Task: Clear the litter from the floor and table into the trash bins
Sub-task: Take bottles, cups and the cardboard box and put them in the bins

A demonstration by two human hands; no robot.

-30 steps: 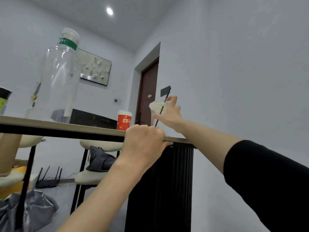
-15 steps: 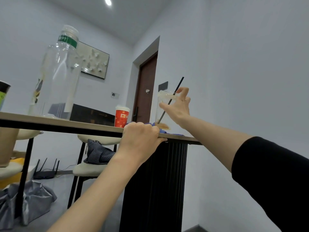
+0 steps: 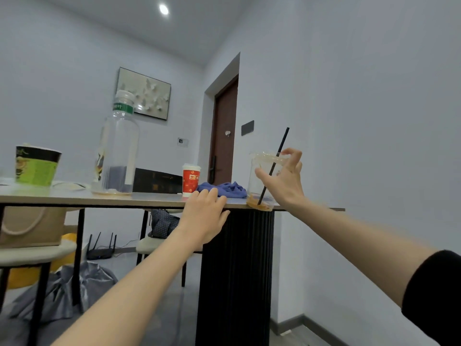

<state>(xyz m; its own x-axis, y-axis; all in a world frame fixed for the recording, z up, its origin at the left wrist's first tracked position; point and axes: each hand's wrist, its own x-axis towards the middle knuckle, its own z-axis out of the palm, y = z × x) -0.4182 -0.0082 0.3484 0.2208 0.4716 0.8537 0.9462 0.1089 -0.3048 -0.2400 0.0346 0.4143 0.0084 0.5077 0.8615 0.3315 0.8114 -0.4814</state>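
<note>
A pale-walled room with a brown door, seen from low down, so that the long light wooden tabletop runs across the view almost at eye level.

At the near right end of the table is a clear plastic cup with a thin black straw slanting out of it and a little orange-brown liquid at the bottom. The right hand holds this cup, thumb across its front and fingers curled at the rim. Whether the cup's base is on the table or just off it cannot be told. The left hand holds nothing. Its fingers lie fairly flat over the table's edge, as if for support.

Further along the table are a crumpled blue cloth, a red paper cup with a white lid, a large clear plastic bottle with a green label, and a green and black noodle tub. A crumpled grey bag lies on the floor under the table. No trash bin is in view.

The step in hand appears to be taking the cup away. To do it well, the cup should probably be kept upright so the dregs do not spill. The grip should be light, as thin plastic is likely to buckle. The loose straw may tip out on the way.
</note>
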